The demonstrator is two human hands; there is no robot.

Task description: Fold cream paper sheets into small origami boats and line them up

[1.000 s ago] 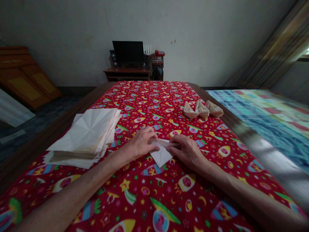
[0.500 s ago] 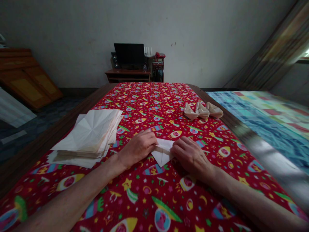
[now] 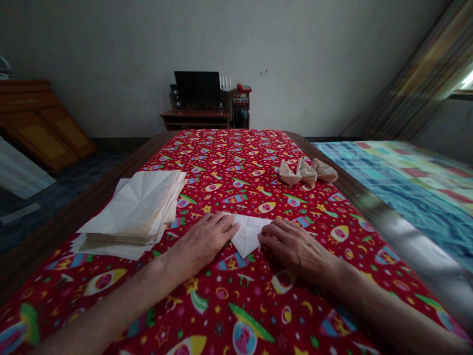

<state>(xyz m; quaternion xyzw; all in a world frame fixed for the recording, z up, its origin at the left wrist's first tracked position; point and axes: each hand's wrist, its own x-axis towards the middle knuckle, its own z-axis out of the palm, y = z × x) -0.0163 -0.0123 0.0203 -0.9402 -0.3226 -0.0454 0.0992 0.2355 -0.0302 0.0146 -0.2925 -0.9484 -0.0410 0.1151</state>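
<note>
A folded white sheet of paper point(image 3: 246, 235) lies on the red patterned tablecloth, its point towards me and a straight folded edge at the far side. My left hand point(image 3: 210, 236) rests flat over the paper's left corner, fingers stretched out and thumb on its surface. On the right side, my right hand point(image 3: 288, 241) has curled fingers closed on the paper's edge, hiding part of that corner. Left of my hands is a stack of creased paper sheets point(image 3: 136, 197). Several folded paper pieces point(image 3: 306, 171) stand in a row farther off to the right.
The tablecloth point(image 3: 236, 281) covers a dark wooden table point(image 3: 142, 158). Beyond its far end, a monitor point(image 3: 197, 86) stands on a small desk. A bed point(image 3: 388, 182) with a patchwork cover is at the right, a wooden cabinet point(image 3: 40, 123) at the left.
My left hand has flattened out and shifted slightly left on the paper. The raised fold along the paper now lies flatter, and its far edge shows wider. My right hand has barely moved.
</note>
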